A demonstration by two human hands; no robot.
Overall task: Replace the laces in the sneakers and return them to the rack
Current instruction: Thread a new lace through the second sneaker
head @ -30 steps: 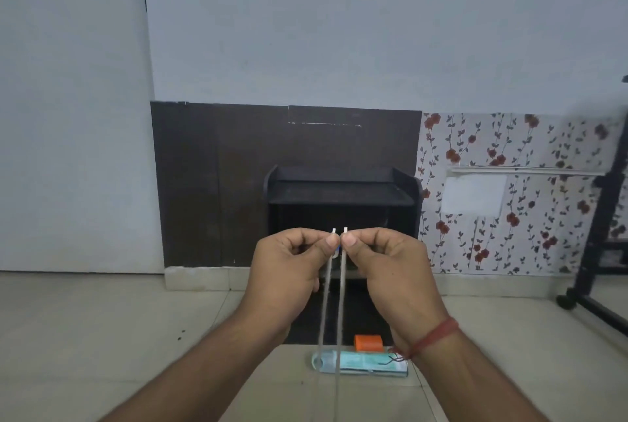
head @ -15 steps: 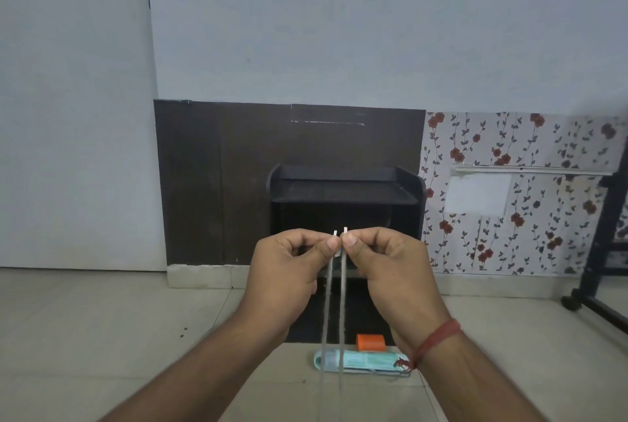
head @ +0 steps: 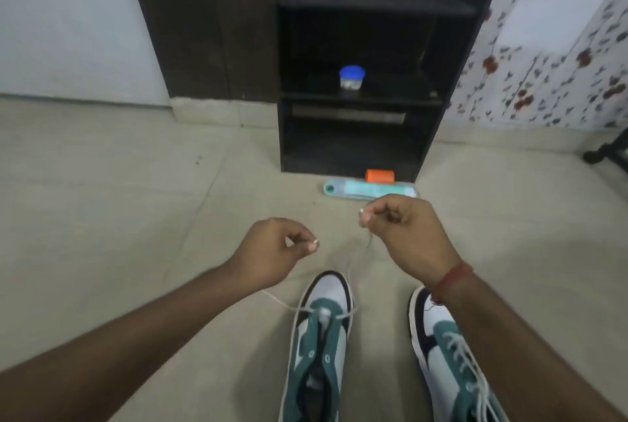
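Two green, white and black sneakers stand on the floor, toes toward the rack. The left sneaker (head: 319, 347) has a white lace (head: 353, 268) threaded only through its lowest eyelets. My left hand (head: 275, 251) pinches one lace end to the left of the toe. My right hand (head: 404, 234) pinches the other end, higher and to the right. The right sneaker (head: 448, 353) is laced with white lace and partly hidden by my right forearm. The black shoe rack (head: 370, 7) stands against the wall ahead.
A small jar with a blue lid (head: 351, 77) sits on the rack's middle shelf. On the floor before the rack lie an orange spool (head: 379, 176) and a long teal packet (head: 367, 190). A black stand's foot (head: 608, 151) shows at the right edge.
The view has dropped from the wall to the floor and sneakers. My hands, held together at chest height with lace ends side by side, have lowered and moved apart.
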